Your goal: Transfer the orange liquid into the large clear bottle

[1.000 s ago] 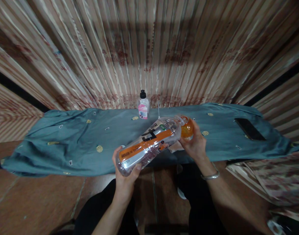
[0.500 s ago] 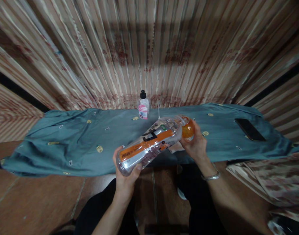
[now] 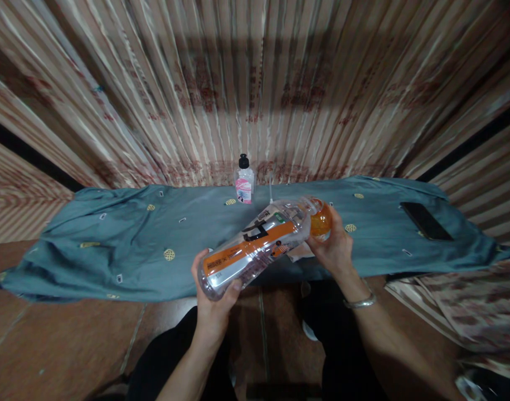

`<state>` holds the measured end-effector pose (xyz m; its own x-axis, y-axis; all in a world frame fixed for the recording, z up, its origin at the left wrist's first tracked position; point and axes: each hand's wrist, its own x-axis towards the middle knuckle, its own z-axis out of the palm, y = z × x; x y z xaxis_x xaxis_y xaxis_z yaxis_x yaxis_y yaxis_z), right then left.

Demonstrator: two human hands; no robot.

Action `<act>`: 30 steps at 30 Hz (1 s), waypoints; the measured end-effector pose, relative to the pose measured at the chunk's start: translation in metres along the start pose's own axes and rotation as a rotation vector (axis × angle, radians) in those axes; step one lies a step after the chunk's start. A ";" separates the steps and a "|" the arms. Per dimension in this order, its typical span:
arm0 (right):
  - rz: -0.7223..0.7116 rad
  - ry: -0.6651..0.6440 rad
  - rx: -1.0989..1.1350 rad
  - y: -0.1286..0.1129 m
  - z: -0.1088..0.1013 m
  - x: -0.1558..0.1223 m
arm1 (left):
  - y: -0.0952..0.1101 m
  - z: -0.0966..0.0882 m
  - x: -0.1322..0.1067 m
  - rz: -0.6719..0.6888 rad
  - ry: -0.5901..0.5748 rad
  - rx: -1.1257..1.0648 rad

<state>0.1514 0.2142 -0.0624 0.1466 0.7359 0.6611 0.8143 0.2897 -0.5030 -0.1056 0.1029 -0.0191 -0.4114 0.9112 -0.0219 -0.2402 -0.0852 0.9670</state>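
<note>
A large clear plastic bottle (image 3: 255,239) with an orange and silver label is tilted above the cloth-covered table, its base low at the left and its neck up at the right. My left hand (image 3: 215,303) is wrapped round the base, thumb on the near side. At the neck end, my right hand (image 3: 336,245) grips a rounded, see-through orange container (image 3: 320,218). The bottle's neck overlaps this container; whether they touch cannot be made out. Part of a pale cloth or paper (image 3: 300,252) shows beneath the right hand.
A small clear bottle (image 3: 243,184) with a pink label and black cap stands at the table's back. Beside it rises a thin whitish tube (image 3: 271,188). A black phone (image 3: 426,220) lies at right on the blue-green cloth (image 3: 125,234). Striped curtains (image 3: 238,83) hang behind.
</note>
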 end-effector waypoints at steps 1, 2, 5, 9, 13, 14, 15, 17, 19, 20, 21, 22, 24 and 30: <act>0.000 -0.001 0.002 0.000 0.000 0.000 | 0.000 0.000 0.000 -0.001 0.002 0.002; 0.002 -0.004 0.004 0.000 0.000 0.000 | 0.001 0.001 0.000 -0.005 0.006 0.000; 0.003 0.000 0.006 0.000 -0.001 0.001 | 0.001 0.003 -0.001 -0.014 0.020 -0.021; -0.004 0.028 -0.010 -0.001 -0.001 0.001 | 0.000 0.002 0.000 -0.003 0.014 -0.024; -0.008 0.016 -0.016 -0.001 -0.002 0.001 | -0.003 0.000 0.002 0.005 0.003 -0.023; -0.007 0.012 -0.018 0.000 -0.002 0.001 | -0.004 0.000 0.002 0.004 0.003 -0.029; -0.005 0.009 -0.019 0.000 -0.003 0.001 | -0.004 0.000 0.002 0.002 0.004 -0.032; -0.002 0.008 -0.023 0.000 -0.002 0.001 | -0.003 0.001 0.002 0.000 0.008 -0.032; -0.009 0.011 -0.023 0.001 -0.002 0.000 | -0.002 0.002 0.001 0.004 0.010 -0.021; -0.013 0.014 -0.022 0.001 -0.002 0.000 | -0.002 0.002 0.001 0.006 0.007 -0.015; -0.016 0.016 -0.021 0.002 -0.001 0.000 | -0.002 0.002 0.001 0.007 0.004 -0.010; -0.017 0.017 -0.020 0.002 -0.001 0.000 | -0.003 0.001 0.002 0.008 -0.001 -0.007; -0.017 0.022 -0.022 0.002 -0.001 0.000 | -0.006 -0.003 0.004 0.009 -0.016 -0.008; -0.020 0.024 -0.037 0.003 0.000 -0.001 | -0.015 -0.012 0.009 0.006 -0.069 -0.020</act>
<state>0.1536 0.2148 -0.0643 0.1433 0.7152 0.6841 0.8373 0.2810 -0.4691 -0.1165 0.1078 -0.0367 -0.3511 0.9363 0.0024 -0.2558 -0.0984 0.9617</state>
